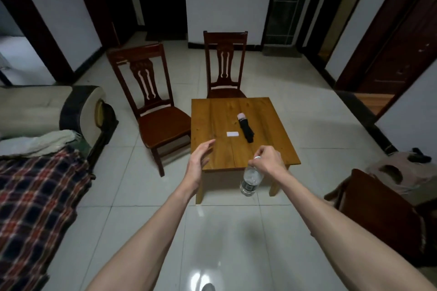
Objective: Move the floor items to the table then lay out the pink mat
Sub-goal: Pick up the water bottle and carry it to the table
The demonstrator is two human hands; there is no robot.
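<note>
A clear plastic water bottle [250,181] hangs by its white cap from my right hand [268,160], just in front of the near edge of the small wooden table [212,123]. My left hand [199,160] is open over the table's near left corner, holding nothing. On the tabletop lie a black folded umbrella with a pink handle [246,128] and a small white card [232,134]. No pink mat is in view.
Two dark wooden chairs stand at the table: one on its left [156,111], one behind it [225,66]. A sofa with a plaid blanket [35,196] fills the left. Another chair with brownish cloth [387,198] is at the right. Glossy tiled floor lies below me.
</note>
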